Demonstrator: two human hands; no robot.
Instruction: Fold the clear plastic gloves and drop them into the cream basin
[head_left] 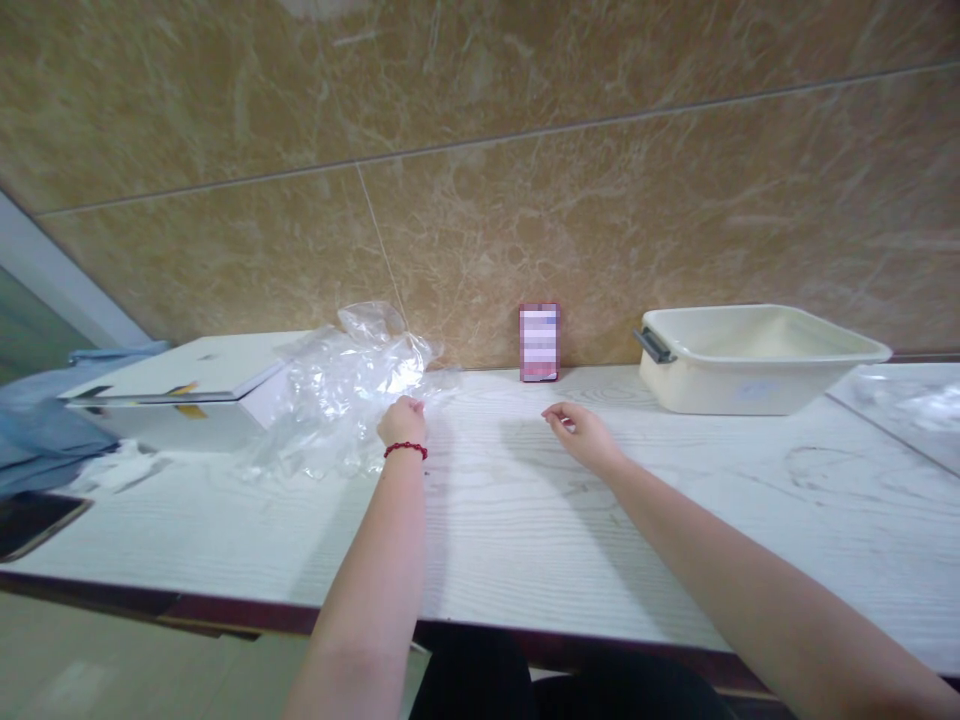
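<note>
One wall (600, 220), tiled in brown stone, runs along the back edge of the surface (487, 540), which is pale and wood-grained; the tub (720, 385), cream with a grey handle, stands against that back edge, right of the middle; the box (187, 370), white, lies towards the left end with its lid not quite flush; blue cloth (30, 420) bunches at that left end. The plastic (337, 390) lies between box and middle, clear, crumpled and partly against the box; more film (911, 400) lies near the right end. How far along is this? The handling looks to be under way, not finished – the plastic sits in a loose heap, unfolded; nothing shows as completed, and how much is left cannot be told. A dark slab (37, 520) lies at the front left corner; the left hand (403, 422) is curled into a fist at the plastic's right border – whether it grips any, I cannot tell; the right hand (589, 440) hovers mid-surface, fingers loosely bent with a small gap to the thumb, nothing visible in them; the phone (540, 343) stands upright by the back edge; smallest, a red bracelet (406, 451) rings the left wrist.
</note>
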